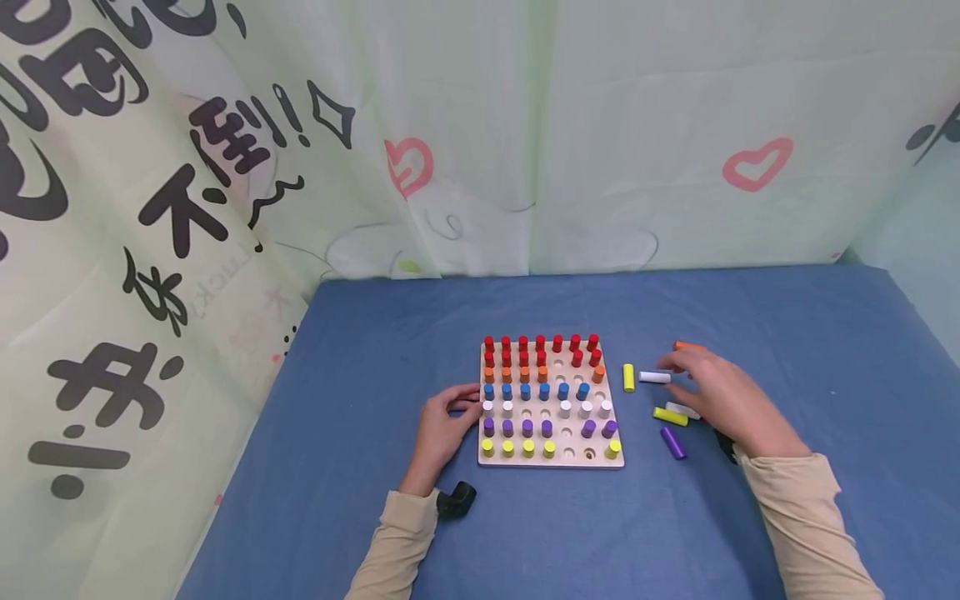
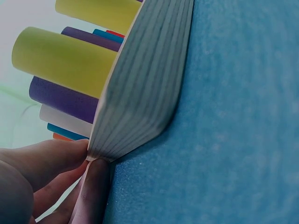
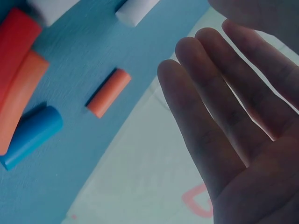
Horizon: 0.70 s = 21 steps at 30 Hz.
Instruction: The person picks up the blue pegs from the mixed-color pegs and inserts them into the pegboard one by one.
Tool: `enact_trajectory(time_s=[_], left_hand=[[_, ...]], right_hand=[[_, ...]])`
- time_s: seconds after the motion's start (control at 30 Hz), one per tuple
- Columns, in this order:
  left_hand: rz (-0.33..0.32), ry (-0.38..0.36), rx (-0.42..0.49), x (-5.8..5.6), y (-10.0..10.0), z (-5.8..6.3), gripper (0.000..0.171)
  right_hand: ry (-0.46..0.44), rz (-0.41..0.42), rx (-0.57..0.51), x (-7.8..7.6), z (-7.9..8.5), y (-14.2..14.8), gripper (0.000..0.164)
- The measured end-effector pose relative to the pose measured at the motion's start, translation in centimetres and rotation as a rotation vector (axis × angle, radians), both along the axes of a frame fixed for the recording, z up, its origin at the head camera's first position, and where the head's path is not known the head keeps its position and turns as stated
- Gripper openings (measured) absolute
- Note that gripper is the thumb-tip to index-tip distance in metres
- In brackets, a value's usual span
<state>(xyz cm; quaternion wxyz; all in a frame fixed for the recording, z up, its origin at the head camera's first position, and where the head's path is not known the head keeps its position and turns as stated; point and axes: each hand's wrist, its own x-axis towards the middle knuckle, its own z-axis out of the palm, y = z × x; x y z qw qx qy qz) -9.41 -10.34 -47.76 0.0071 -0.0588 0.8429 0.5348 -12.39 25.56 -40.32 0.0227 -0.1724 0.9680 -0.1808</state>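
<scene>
A wooden pegboard point(image 1: 558, 462) carries rows of red, orange, blue, white, purple and yellow pegs, with several bare holes. At its left edge my left hand point(image 1: 444, 433) grips the board with thumb and fingertips; the left wrist view shows them at the corner of the board's side. My right hand point(image 1: 727, 400) hovers over loose pegs right of the board, thumb and fingers apart. A white peg point(image 1: 655, 377) lies right by its fingertips. In the right wrist view its fingers point(image 3: 205, 112) are extended and hold nothing, with an orange peg point(image 3: 110, 93) beyond them.
Loose on the blue tablecloth point(image 1: 375, 333) lie two yellow pegs, one upright in view point(image 1: 628, 377), and a purple peg point(image 1: 673, 442). A blue peg point(image 3: 35, 135) and a red peg point(image 3: 16, 44) show in the right wrist view. A printed curtain point(image 1: 600, 167) hangs behind the table.
</scene>
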Motion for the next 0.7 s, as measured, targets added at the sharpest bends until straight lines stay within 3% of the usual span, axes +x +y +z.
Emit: enact_trajectory(time_s=[0.33, 0.7], left_hand=[[-0.009, 0.007, 0.006, -0.1, 0.0, -0.1, 0.030], [0.006, -0.007, -0.002, 0.0, 0.0, -0.1, 0.030]], right_hand=[[0.009, -0.026, 0.036, -0.1, -0.4, 1.3, 0.037], [-0.074, -0.079, 0.047, -0.6, -1.0, 3.1, 0.039]])
